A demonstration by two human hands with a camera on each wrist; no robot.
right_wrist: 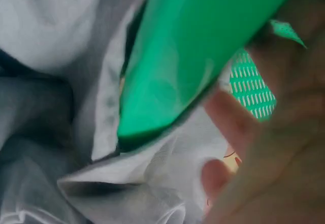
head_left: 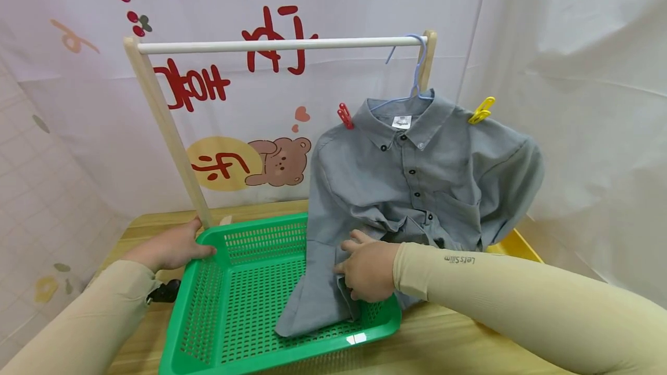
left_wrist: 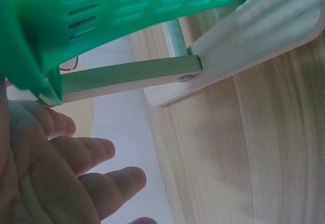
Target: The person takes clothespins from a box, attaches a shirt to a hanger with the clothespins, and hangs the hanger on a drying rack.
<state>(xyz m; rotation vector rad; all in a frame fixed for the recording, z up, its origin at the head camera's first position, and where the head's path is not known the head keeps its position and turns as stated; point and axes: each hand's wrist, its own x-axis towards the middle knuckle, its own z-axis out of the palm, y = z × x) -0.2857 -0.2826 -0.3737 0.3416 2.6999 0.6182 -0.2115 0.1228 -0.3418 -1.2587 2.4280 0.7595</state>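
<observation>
A grey button-up shirt (head_left: 396, 172) hangs on a light-blue hanger (head_left: 417, 68) at the rack's right end. A red clothespin (head_left: 344, 116) and a yellow clothespin (head_left: 482, 110) sit at its shoulders. One sleeve (head_left: 318, 300) drapes into a green perforated basket (head_left: 281, 357). My right hand (head_left: 370, 268) touches this sleeve over the basket's right side, fingers loosely spread; the right wrist view shows grey cloth (right_wrist: 152, 168) against the green rim. My left hand (head_left: 179, 243) holds the basket's left back corner, thumb over the rim and the other fingers outside, spread in the left wrist view.
The rack has a white rail (head_left: 281, 45) and wooden posts (head_left: 167, 126); its left post stands right behind the basket corner. A yellow container (head_left: 521, 246) shows partly behind the shirt. Below lies a wood-grain table (head_left: 443, 340), backed by a printed curtain (head_left: 333, 85).
</observation>
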